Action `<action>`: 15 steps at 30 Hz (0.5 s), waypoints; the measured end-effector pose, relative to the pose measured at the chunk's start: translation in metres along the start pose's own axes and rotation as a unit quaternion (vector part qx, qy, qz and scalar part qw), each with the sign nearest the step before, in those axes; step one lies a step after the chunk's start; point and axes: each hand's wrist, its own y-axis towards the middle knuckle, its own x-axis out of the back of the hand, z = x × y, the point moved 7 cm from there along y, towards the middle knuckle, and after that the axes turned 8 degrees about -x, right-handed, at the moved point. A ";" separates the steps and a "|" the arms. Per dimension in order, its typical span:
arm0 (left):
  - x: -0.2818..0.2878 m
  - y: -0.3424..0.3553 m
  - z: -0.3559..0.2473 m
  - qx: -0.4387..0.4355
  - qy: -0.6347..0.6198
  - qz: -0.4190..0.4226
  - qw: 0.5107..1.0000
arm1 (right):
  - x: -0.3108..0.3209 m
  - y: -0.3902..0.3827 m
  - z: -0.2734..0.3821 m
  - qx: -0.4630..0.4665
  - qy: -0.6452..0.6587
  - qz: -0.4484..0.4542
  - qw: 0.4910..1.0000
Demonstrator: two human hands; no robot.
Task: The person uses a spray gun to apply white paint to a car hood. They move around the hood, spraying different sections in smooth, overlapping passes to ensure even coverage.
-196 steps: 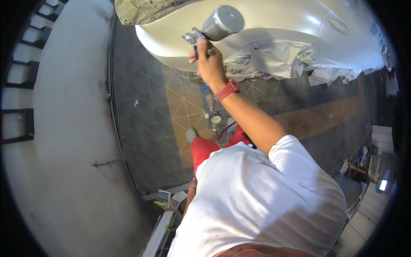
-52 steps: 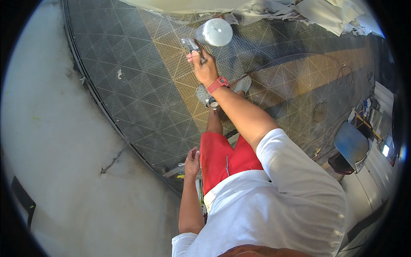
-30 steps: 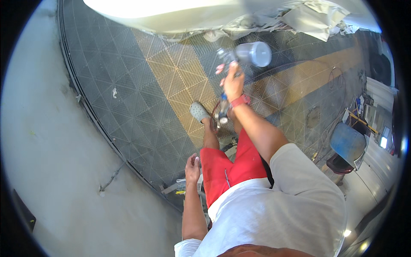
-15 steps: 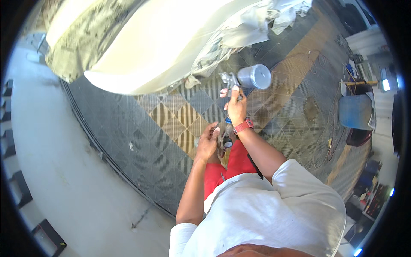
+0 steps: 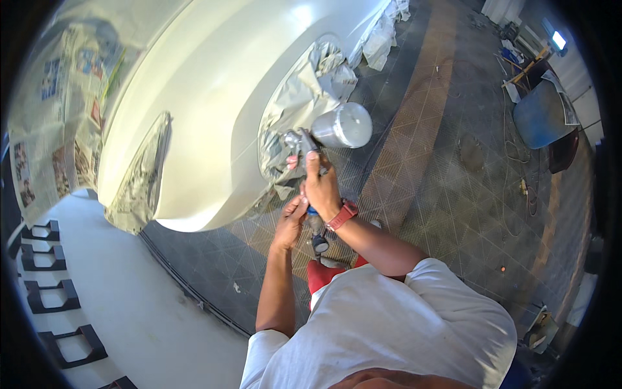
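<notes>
My right hand, with a red watch at the wrist, is shut on the handle of a spray gun topped by a metal cup. My left hand is closed just below it, fingers at the lower end of the gun; what they grip is hidden. A fitting with a round gauge hangs beneath my hands. Just beyond them is a pale, pearl-white car body, with crumpled masking paper in the wheel opening and along the lower side.
Newspaper sheets cover part of the car at the left. Black brackets line a pale wall. Hoses lie on the tiled floor. A blue container and clutter stand at the right beneath a bright light.
The view has turned toward the car, which now fills more of the left. My left hand has risen from beside my leg to just under my right hand and the spray gun.
</notes>
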 end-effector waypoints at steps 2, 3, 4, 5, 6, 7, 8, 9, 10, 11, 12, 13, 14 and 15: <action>-0.017 0.017 -0.012 -0.007 -0.006 0.017 1.000 | 0.006 0.015 0.020 0.005 0.009 0.010 1.000; -0.028 0.027 -0.018 -0.010 -0.009 0.026 1.000 | 0.014 0.025 0.034 0.020 0.009 0.011 1.000; -0.038 0.037 -0.023 -0.019 -0.005 0.019 1.000 | 0.020 0.034 0.048 0.035 0.006 0.015 0.999; -0.050 0.049 -0.023 -0.015 -0.013 0.020 1.000 | 0.027 0.041 0.062 0.049 0.004 0.018 0.999; -0.062 0.062 -0.020 -0.011 -0.020 0.021 1.000 | 0.035 0.052 0.072 0.056 0.004 0.016 0.998; -0.073 0.074 -0.017 -0.009 -0.032 0.019 0.999 | 0.044 0.062 0.084 0.058 -0.004 0.017 0.998; -0.085 0.088 -0.016 -0.012 -0.031 0.033 0.999 | 0.055 0.072 0.097 0.061 -0.010 0.017 0.998; -0.099 0.100 -0.015 -0.014 -0.041 0.056 0.998 | 0.063 0.081 0.108 0.062 -0.014 0.016 0.998; -0.118 0.112 -0.015 -0.017 -0.054 0.078 0.995 | 0.073 0.093 0.119 0.071 -0.021 0.013 0.997; -0.144 0.121 -0.023 -0.019 -0.065 0.102 0.992 | 0.083 0.103 0.139 0.080 -0.028 0.009 0.996; -0.163 0.124 -0.027 0.000 -0.030 0.079 0.996 | 0.095 0.113 0.157 0.056 -0.022 0.000 0.998; -0.178 0.127 -0.026 -0.012 0.007 0.124 0.992 | 0.100 0.128 0.177 0.082 -0.012 0.009 0.997; -0.192 0.128 -0.019 -0.038 0.057 0.206 0.976 | 0.109 0.144 0.202 0.098 -0.020 0.009 0.995; -0.207 0.129 -0.010 -0.073 0.106 0.291 0.948 | 0.117 0.161 0.232 0.114 -0.027 0.009 0.993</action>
